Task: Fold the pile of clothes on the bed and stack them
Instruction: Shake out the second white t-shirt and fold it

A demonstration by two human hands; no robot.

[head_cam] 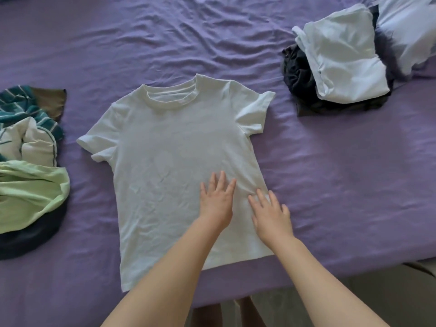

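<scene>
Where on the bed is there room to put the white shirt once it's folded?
Bare purple sheet lies right of the white T-shirt, below the folded stack, and across the far side above the collar. The left edge is crowded by the unfolded pile. Both the left hand and right hand press flat on the shirt.

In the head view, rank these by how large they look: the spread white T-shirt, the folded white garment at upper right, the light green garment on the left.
1. White T-shirt, clearly largest.
2 and 3. Folded white garment and light green garment look alike; the green one is cut off by the frame edge, so unranked.
</scene>
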